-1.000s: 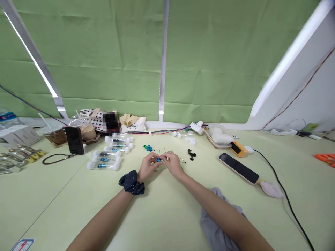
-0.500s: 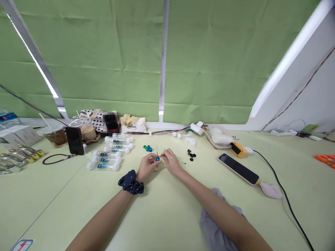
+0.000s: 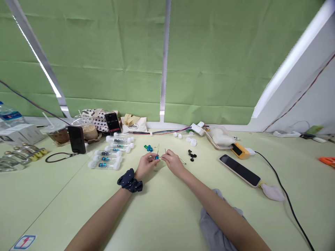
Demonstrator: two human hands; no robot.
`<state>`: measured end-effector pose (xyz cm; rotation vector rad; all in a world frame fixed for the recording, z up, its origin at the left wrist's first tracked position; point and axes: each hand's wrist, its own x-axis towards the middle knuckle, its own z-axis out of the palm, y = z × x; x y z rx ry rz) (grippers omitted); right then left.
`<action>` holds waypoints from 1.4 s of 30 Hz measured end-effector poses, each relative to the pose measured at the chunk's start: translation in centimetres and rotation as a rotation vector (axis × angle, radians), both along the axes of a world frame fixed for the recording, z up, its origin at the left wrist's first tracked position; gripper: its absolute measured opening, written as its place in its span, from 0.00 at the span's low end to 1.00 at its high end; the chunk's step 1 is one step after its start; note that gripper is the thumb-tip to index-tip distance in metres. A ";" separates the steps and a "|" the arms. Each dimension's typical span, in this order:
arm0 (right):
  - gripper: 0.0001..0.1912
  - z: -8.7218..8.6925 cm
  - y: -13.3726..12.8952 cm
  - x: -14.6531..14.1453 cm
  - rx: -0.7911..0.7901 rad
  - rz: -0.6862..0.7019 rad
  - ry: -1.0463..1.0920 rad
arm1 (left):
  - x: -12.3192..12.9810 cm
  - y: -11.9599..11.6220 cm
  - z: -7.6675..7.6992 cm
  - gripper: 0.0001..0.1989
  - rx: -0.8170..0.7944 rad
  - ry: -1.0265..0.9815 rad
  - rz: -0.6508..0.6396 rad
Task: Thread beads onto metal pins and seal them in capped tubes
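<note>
A shiny blue bead [image 3: 157, 157] is pinched in the fingertips of my left hand [image 3: 144, 166], and a thin hooked wire [image 3: 158, 149] rises above it. Close on the right, my right hand [image 3: 173, 163] has thumb and finger pressed together on a thin dark wire beside the bead; the fingers hide most of it. Another thin rod [image 3: 182, 160] shows just past my right hand. Behind my left hand lies a small cluster of blue and green beads [image 3: 149, 148]. Several small black discs [image 3: 192, 155] lie to the right of my right hand.
Clear tubes with white caps [image 3: 106, 165] lie at left, some holding blue pieces. A standing phone [image 3: 76, 140] and drink cups [image 3: 58, 135] are farther left. White caps [image 3: 193, 142] lie behind. At right are a flat phone [image 3: 239, 170], a yellow device [image 3: 240, 152] and a black cable [image 3: 284, 197].
Both hands stay together at the bead with only slight finger movement. The whole view has shifted a little, and the screen of a phone at the back now shows a timer.
</note>
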<state>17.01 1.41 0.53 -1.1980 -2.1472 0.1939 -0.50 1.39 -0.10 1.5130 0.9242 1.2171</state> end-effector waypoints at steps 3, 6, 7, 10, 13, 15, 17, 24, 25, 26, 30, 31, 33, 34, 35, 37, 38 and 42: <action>0.11 -0.1 0.1 0.1 -0.022 0.012 -0.029 | 0.0 0.1 -0.2 0.14 0.027 0.035 -0.010; 0.11 -0.1 0.1 0.0 -0.035 0.014 -0.038 | 0.0 0.1 -0.3 0.14 0.048 0.055 -0.022; 0.11 -0.2 0.0 0.0 -0.036 0.008 -0.041 | 0.0 0.2 -0.4 0.14 0.051 0.061 -0.023; 0.12 -0.2 -0.2 -0.2 -0.025 -0.010 -0.041 | -0.1 0.2 -0.4 0.14 0.060 0.079 0.001; 0.12 -0.1 -0.4 -0.4 -0.024 -0.045 -0.071 | -0.1 0.4 -0.4 0.13 0.072 0.091 0.034; 0.13 0.0 -0.5 -0.5 -0.036 -0.095 -0.124 | -0.3 0.5 -0.6 0.13 0.069 0.089 0.061; 0.14 -0.1 -0.6 -0.5 -0.062 -0.144 -0.187 | -0.5 0.9 -0.7 0.14 0.056 0.067 0.113; 0.10 -0.4 -0.4 -0.3 -0.226 -0.137 -0.359 | -1.8 2.1 -1.1 0.16 0.025 -0.093 0.234; 0.10 -0.2 -0.3 -0.2 -0.227 -0.140 -0.355 | -1.9 2.2 -1.1 0.17 0.013 -0.119 0.225; 0.11 0.0 -0.2 0.1 -0.223 -0.155 -0.349 | -1.9 2.2 -1.0 0.17 -0.002 -0.143 0.214; 0.14 1.3 1.2 2.5 -0.194 -0.444 -0.324 | -1.8 2.1 -0.9 0.20 -0.067 -0.204 0.165; 0.15 1.5 1.6 3.3 -0.176 -0.552 -0.323 | -1.8 2.0 -0.9 0.20 -0.073 -0.213 0.156; 0.16 1.5 2.5 5.1 -0.147 -0.747 -0.336 | -1.8 2.1 -1.0 0.20 -0.072 -0.230 0.153; 0.17 1.4 2.9 5.9 -0.175 -0.814 -0.353 | -1.8 2.1 -1.1 0.19 -0.072 -0.238 0.154; 0.17 1.1 3.3 6.6 -0.203 -0.861 -0.369 | -1.8 2.1 -1.2 0.19 -0.078 -0.246 0.152; 0.15 0.5 3.8 7.5 -0.263 -0.882 -0.397 | -1.9 2.1 -1.3 0.18 -0.104 -0.260 0.138; 0.13 0.1 3.9 7.8 -0.280 -0.870 -0.404 | -2.0 2.1 -1.3 0.18 -0.122 -0.269 0.126; 0.09 -0.7 4.3 8.0 -0.276 -0.811 -0.380 | -2.1 2.0 -1.0 0.21 -0.194 -0.341 0.064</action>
